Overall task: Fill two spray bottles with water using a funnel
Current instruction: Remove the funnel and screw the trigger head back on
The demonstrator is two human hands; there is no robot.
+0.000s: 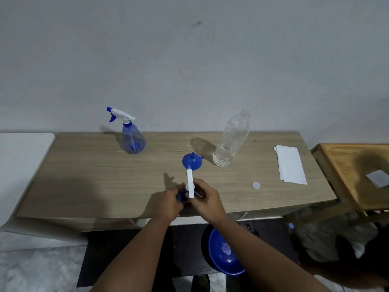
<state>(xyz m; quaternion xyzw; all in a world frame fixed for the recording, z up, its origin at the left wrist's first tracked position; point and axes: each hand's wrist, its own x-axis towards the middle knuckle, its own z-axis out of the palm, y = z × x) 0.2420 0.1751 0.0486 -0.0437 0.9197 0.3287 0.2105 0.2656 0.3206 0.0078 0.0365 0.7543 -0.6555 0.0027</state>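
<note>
Hands meet low over the front of the pale wood-grain table [84,175], both wrapped around 1 spray bottle. The left hand [168,204] grips the blue body of this near spray bottle [182,196], which is mostly hidden behind the fingers, while the right hand [207,202] curls closed around its neck just under the white trigger head [190,183], whose long white top points away from the person. Just beyond that head, the blue plastic funnel [192,161] sits on the table, wide mouth down and narrow spout up. To the right of the funnel stands a clear plastic water bottle [230,140], uncapped, with only a little water at the bottom. Its small round white cap [256,185] lies flat on the table, nearer the front edge and well apart from the bottle. Farther right rests a folded white paper sheet [290,164]. At the back left stands the 2nd translucent blue spray bottle [133,139], upright, its white and blue trigger head screwed on and its nozzle pointing left; how much water it holds cannot be told. Below the table edge, between the forearms, a round blue plastic basin [223,252] sits on the dark floor.
</note>
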